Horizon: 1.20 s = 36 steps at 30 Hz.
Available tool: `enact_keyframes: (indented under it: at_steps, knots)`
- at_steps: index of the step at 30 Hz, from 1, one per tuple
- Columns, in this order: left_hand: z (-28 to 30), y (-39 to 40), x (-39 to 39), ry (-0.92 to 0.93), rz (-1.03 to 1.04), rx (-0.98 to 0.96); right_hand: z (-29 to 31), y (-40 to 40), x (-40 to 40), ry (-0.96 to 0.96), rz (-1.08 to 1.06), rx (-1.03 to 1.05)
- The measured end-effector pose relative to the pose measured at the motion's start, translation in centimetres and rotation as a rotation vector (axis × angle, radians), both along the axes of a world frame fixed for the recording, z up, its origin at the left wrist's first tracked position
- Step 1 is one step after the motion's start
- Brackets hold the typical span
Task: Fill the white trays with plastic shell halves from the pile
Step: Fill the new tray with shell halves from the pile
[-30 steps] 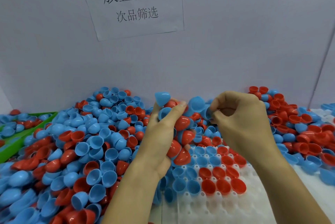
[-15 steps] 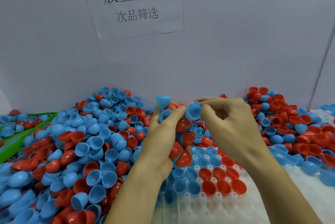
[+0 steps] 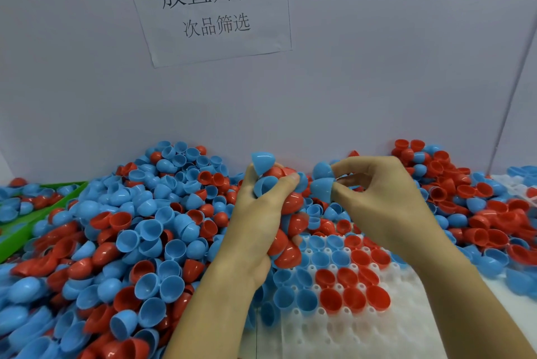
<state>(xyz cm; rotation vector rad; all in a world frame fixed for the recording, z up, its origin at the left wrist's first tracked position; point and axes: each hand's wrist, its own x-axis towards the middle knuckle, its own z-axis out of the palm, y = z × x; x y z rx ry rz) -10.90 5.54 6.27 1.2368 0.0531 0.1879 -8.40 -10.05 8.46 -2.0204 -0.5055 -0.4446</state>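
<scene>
A big pile of blue and red shell halves (image 3: 139, 231) covers the table around a white tray (image 3: 343, 335). The tray's far rows hold several blue and red halves, open side up. My left hand (image 3: 255, 222) is raised above the tray's far left corner and grips a handful of red and blue shell halves (image 3: 286, 207). My right hand (image 3: 386, 199), just to its right, pinches two blue shell halves (image 3: 321, 181) between thumb and fingers.
A green bin (image 3: 35, 219) with more halves sits at the far left. A grey wall with a paper sign (image 3: 212, 7) stands behind the pile. A second white tray (image 3: 514, 184) shows at the right edge under more halves.
My right hand has drawn blue halves out of the pile and brought them left, close to my left hand. My left hand has kept its handful nearly still.
</scene>
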Motion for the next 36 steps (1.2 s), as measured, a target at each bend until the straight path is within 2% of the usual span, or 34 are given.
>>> enact_keyframes:
  at_steps: [5,8,14,19,23,26,30,32,36]
  knots:
    - [0.0,0.4,0.1,-0.003,0.019,0.004,0.7,-2.7,0.1,0.001,-0.067,-0.078]
    - [0.1,0.5,0.2,-0.019,0.008,0.007,0.1,-4.6,-0.1,0.045,-0.129,-0.314]
    - [0.4,0.0,-0.1,-0.036,-0.011,0.015,-2.7,-8.6,-0.2,0.282,-0.210,-0.864]
    - [0.6,-0.6,-0.6,-0.028,-0.025,0.033,-6.4,-7.5,-0.5,0.356,-0.157,-1.067]
    - [0.6,-0.9,-0.7,-0.038,-0.041,0.030,-7.6,-7.1,-0.3,0.349,-0.157,-1.073]
    - [0.7,-0.8,-0.7,-0.030,-0.036,0.036,-7.2,-7.8,0.1,0.392,-0.097,-1.032]
    - [0.6,-0.6,-0.7,-0.024,-0.040,0.032,-5.6,-8.0,0.6,0.339,-0.099,-0.979]
    - [0.5,-0.6,-0.7,-0.016,-0.038,0.033,-4.2,-7.5,0.7,0.260,-0.089,-0.841]
    - [0.4,-0.7,-0.7,0.004,-0.062,0.024,-0.8,-4.6,-0.1,0.073,-0.032,-0.434]
